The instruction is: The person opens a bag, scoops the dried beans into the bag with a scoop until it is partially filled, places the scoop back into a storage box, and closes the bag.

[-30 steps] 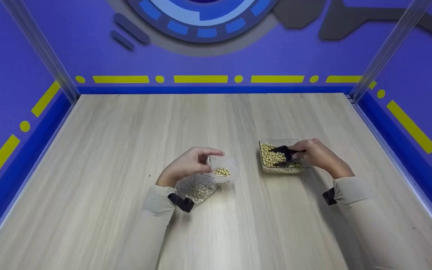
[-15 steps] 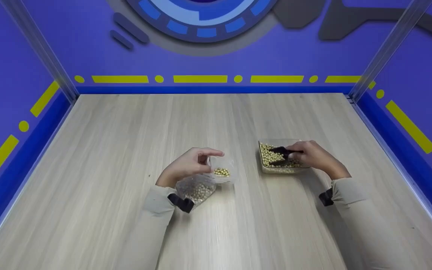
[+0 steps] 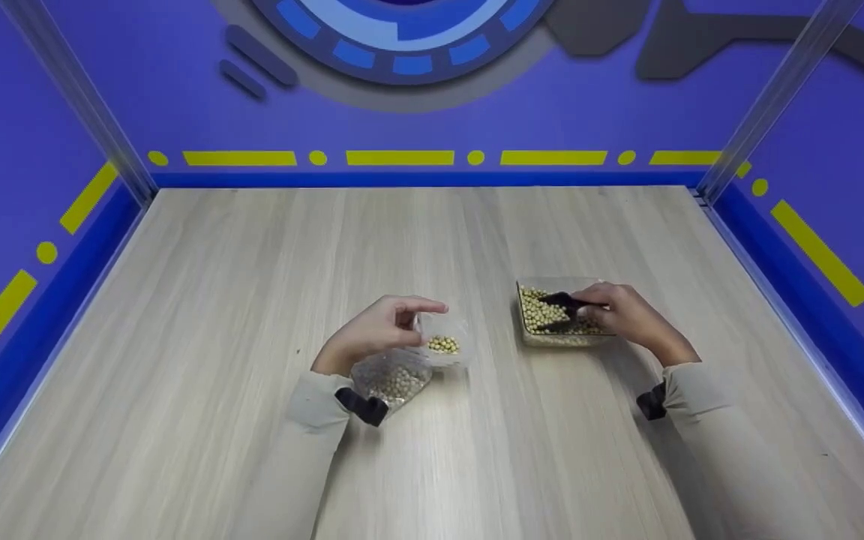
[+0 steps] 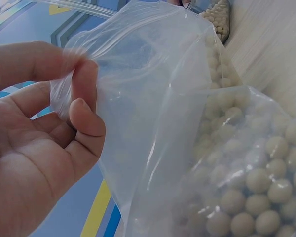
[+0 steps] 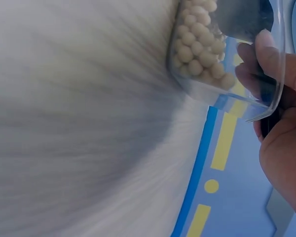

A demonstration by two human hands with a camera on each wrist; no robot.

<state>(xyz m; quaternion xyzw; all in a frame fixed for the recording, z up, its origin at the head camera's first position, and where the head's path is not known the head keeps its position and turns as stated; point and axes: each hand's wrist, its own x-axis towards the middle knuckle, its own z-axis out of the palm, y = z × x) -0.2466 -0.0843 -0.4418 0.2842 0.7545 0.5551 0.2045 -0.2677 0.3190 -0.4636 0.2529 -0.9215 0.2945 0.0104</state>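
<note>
My left hand (image 3: 372, 330) pinches the edge of a clear plastic bag (image 4: 133, 98) near its mouth, thumb and fingers curled on the film. Round pale-yellow beans (image 4: 266, 197) fill the bag's lower part, and some show through its mouth in the head view. To the right, a clear rectangular container (image 3: 567, 342) holds more of the same beans (image 3: 541, 311). My right hand (image 3: 627, 315) grips the handle of a black scoop (image 3: 563, 302), whose blade sits among the beans. Through the container's wall in the right wrist view, the fingers show wrapped on the black handle (image 5: 269, 89).
Both things are on a light wood-grain table (image 3: 252, 262). Blue-purple panels (image 3: 432, 127) with yellow dashes enclose its back and sides. Black straps (image 3: 361, 406) circle both wrists. A tiny dark speck (image 3: 298, 351) lies left of the bag.
My right hand has shifted slightly left with the scoop, and the scoop's blade has tilted and sunk a little among the beans. My left hand and the bag stay in place.
</note>
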